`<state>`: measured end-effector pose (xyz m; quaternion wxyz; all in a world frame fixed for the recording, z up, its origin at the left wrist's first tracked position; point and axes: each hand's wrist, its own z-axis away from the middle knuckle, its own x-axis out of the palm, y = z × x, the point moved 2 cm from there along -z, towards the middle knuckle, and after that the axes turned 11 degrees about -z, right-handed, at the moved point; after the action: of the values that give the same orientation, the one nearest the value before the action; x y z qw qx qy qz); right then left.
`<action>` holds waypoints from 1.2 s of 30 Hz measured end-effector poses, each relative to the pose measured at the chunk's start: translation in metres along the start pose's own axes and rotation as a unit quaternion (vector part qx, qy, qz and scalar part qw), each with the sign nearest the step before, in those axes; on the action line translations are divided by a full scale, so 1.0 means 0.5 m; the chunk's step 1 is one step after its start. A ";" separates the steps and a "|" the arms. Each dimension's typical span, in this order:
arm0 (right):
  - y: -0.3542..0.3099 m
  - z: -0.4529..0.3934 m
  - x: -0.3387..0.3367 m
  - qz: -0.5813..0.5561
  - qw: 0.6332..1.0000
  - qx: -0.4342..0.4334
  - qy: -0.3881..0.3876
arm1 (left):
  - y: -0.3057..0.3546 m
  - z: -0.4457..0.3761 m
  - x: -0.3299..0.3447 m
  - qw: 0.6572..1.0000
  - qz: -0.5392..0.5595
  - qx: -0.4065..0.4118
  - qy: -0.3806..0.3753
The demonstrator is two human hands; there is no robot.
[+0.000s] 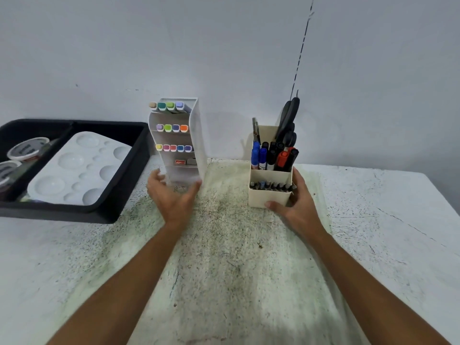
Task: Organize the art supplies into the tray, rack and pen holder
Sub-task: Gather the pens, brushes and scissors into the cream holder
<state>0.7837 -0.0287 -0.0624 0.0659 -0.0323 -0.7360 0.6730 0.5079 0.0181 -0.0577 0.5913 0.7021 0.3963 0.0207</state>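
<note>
Nearest the camera, both forearms reach out over the stained green mat [224, 245], which lies bare between them and leaves free room to slide things toward the body. The right hand [296, 202] grips the base of the cream pen holder [270, 190], thumb across its front lower edge and fingers curled round the right side, apparently to steady or shift it. The holder stands upright on the mat, markers [271, 155] and scissors [287, 123] in its tall back section and a row of small dark tips in the low front one.

The left hand [171, 192] is at the foot of the white rack [179, 145], fingers spread with the thumb toward the rack's right corner; the blur there hides whether it actually touches, so I cannot tell if it holds it. The rack stands upright with coloured markers filling its shelves.

Farther left, the black tray [119, 195] holds a white palette [79, 168] and paint jars [27, 148], close beside the rack. To the right, the white table [385, 207] runs open to its far edge; the wall stands close behind everything.
</note>
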 end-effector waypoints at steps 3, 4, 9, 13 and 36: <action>0.007 -0.001 0.003 0.012 1.000 -0.012 0.011 | -0.004 -0.047 0.011 0.997 0.038 -0.015 -0.059; 0.007 -0.002 0.003 0.014 1.000 -0.015 0.013 | -0.003 -0.057 0.019 0.995 0.062 -0.014 -0.077; 0.010 -0.003 0.004 0.015 1.000 -0.019 0.016 | 0.009 -0.062 0.039 0.995 0.045 -0.020 -0.081; 0.010 -0.001 0.003 0.019 0.999 -0.020 0.020 | 0.016 -0.043 0.048 0.996 0.040 -0.028 -0.076; 0.004 0.004 0.003 0.045 0.998 -0.047 0.016 | 0.089 0.082 0.117 0.988 0.079 -0.032 -0.130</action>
<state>0.7816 -0.0304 -0.0646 0.0457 -0.0787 -0.7633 0.6395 0.5922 0.0193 -0.0584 0.6569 0.7084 0.2581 -0.0114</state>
